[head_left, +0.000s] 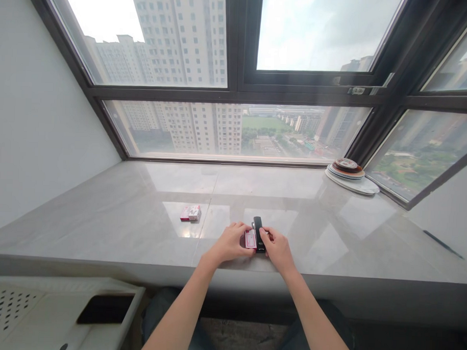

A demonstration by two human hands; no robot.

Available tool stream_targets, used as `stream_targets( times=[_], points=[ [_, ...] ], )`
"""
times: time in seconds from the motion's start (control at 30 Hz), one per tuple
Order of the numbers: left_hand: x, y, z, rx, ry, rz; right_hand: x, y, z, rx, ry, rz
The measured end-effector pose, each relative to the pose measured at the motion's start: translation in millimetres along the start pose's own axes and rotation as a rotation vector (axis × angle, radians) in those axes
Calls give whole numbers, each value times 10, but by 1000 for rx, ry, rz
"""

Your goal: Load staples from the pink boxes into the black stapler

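Note:
In the head view, my left hand (231,242) has its thumb and fingers closed around the ends of a small pink-and-white box (250,239). Right beside that box stands a black stapler (259,233), its long side turned toward the box. My right hand (277,247) grips the stapler from the right, thumb on its upper face. Box and stapler sit side by side on or just over the sill; contact with the surface is hard to make out. To the left lie two more small boxes, a pink one (184,213) and a white one (194,212), touching each other.
The glossy grey tiled sill (112,227) runs below dark-framed windows. A stack of plates (348,171) occupies its far right corner. Below the sill at left, a white perforated plastic surface (41,311) carries a black phone-like slab (105,309).

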State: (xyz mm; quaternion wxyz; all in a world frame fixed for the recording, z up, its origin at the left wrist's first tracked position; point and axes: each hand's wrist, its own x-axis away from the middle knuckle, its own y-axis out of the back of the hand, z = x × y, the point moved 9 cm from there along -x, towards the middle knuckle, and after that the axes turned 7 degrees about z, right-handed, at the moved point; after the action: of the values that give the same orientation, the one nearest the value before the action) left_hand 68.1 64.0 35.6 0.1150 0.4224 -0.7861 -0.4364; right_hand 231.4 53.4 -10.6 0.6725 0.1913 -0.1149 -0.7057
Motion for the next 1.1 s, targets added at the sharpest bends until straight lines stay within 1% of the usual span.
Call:
stream_targets(
  times=[0.07, 0.1, 0.13, 0.2, 0.27, 0.3, 0.33, 0.4, 0.43, 0.47, 0.53, 0.63, 0.7, 0.77, 0.87, 0.93, 1.0, 1.03, 1.1],
  points=[
    [9, 74, 18, -11, 10, -41, 7, 7, 7, -13, -12, 3],
    [34, 174, 74, -15, 33, -80, 11, 25, 11, -19, -15, -9],
    [75, 318, 169, -21, 71, -132, 15, 45, 11, -26, -21, -24],
    [200, 705, 468, -43, 183, -259, 20, 72, -4, -50, -43, -41],
    [379, 1132, 854, -78, 322, -389, 24, 79, -22, -74, -70, -41],
    [483, 1317, 1061, -101, 403, -438, 26, 79, -23, -80, -77, -40],
    [589, 1451, 1270, -164, 511, -443, 28, 78, -17, -80, -78, -38],
    [761, 1574, 1566, -179, 581, -412, 30, 70, 5, -75, -70, -33],
    [851, 1580, 1668, -184, 597, -388, 29, 64, 16, -74, -66, -30],
    [942, 1558, 1735, -187, 595, -366, 28, 57, 24, -74, -64, -27],
    [1140, 1467, 1791, -214, 585, -334, 24, 43, 31, -75, -63, -21],
    [1368, 1279, 1718, -222, 560, -297, 12, 26, 22, -53, -66, -8],
    [1365, 1115, 1551, -140, 505, -255, 3, 19, 12, -18, -60, 0],
    [1204, 927, 1257, -13, 397, -205, -6, 19, 1, 19, -48, -1],
    [795, 653, 670, 140, 194, -155, -13, 21, -12, 49, -29, -10],
    [525, 486, 331, 198, 89, -132, -14, 20, -18, 49, -22, -10],
    [318, 328, 126, 230, 30, -97, -14, 17, -19, 42, -18, -4],
    [244, 256, 81, 245, 18, -77, -14, 16, -18, 38, -19, -1],
    [150, 131, 73, 273, 14, -41, -18, 10, -16, 24, -24, 12]
  ],
)
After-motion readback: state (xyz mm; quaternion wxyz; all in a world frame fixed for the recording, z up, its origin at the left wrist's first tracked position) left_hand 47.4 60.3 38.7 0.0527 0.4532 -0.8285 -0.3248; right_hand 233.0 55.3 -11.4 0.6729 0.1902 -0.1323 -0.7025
